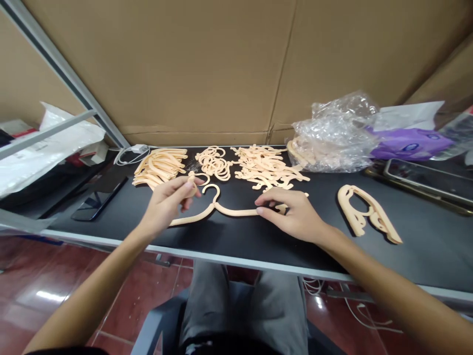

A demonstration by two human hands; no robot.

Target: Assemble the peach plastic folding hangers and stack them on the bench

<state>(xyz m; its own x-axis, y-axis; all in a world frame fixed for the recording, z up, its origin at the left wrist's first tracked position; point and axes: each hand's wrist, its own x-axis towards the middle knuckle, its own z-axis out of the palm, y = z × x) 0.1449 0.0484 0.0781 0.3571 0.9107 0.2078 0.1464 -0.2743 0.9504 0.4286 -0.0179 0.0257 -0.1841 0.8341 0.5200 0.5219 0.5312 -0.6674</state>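
Hanger: a thin peach plastic hanger [236, 213] lay flat on the black table [424, 246], near its front edge and between the two hands, with its hook towards the piles.
Left hand: the left hand [166, 204] was raised just above the hanger's left arm, with thumb and fingertips pressed together on a small peach piece [192, 176].
Right hand: the right hand [295, 214] rested over the hanger's right end with its fingers laid along it. Whether the thumb gripped it could not be told.
Handling: the hanger looked light, fairly stiff and smooth. Its slim arms would probably flex or snap if bent hard.
Where to hold: the thicker middle below the hook seemed safest, not the thin tips.
Plastic bag: a crumpled clear bag [332, 133] at the back right held more peach pieces, blurred through the film.
Loose piles: curved arms [160, 165], hooks [214, 162] and ornate pieces [268, 167] lay in separate heaps, in no container.
Finished stack: assembled hangers [369, 214] lay well apart to the right.
Other things: a dark phone [98, 199] lay at the left and a purple packet [406, 143] beside the bag.
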